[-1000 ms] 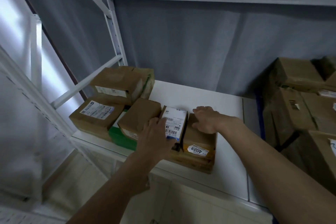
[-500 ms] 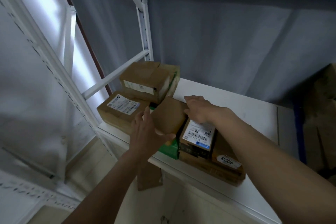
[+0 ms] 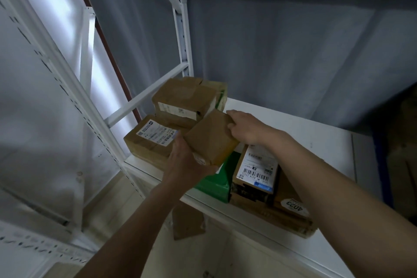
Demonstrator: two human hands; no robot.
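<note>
Above the shelf (image 3: 300,135), left hand (image 3: 187,165) and right hand (image 3: 248,130) grip the small cardboard box (image 3: 209,140) (mid-lift, I judge); next, a steady set-down.

The left forearm (image 3: 135,225) and the right forearm (image 3: 327,178) are shown bare along all that is seen of them. The left hand (image 3: 186,165) and the right hand (image 3: 246,128) are likewise left uncovered.

I'm looking into a parcel storeroom: white perforated steel racking uprights (image 3: 182,29) carry a flat white shelf board (image 3: 316,135) stacked with brown taped cardboard parcels (image 3: 142,145), which bear white barcode shipping labels (image 3: 257,168) and an oval numbered sticker (image 3: 294,206).
</note>
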